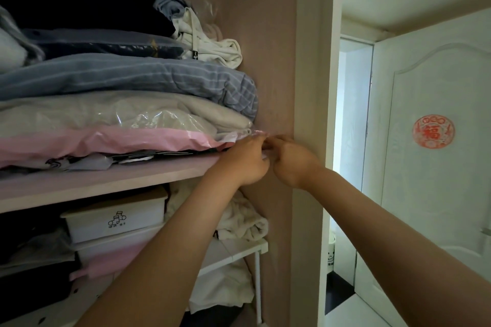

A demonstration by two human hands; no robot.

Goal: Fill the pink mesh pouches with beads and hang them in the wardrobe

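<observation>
Both my hands reach into the wardrobe, meeting at the right end of the upper shelf (106, 180), close to the wardrobe's side wall (268, 61). My left hand (244, 159) and my right hand (289, 159) have their fingertips pinched together on something small and pale pink (261, 137) between them. Only a sliver of it shows, so I cannot tell whether it is a mesh pouch or its string. No beads are visible.
Folded bedding and clothes (127, 79) are stacked high on the shelf, with a pink plastic bag (106, 141) under them. Below stand white storage boxes (114, 218) and a small white rack (239, 249). To the right is an open white door (435, 167).
</observation>
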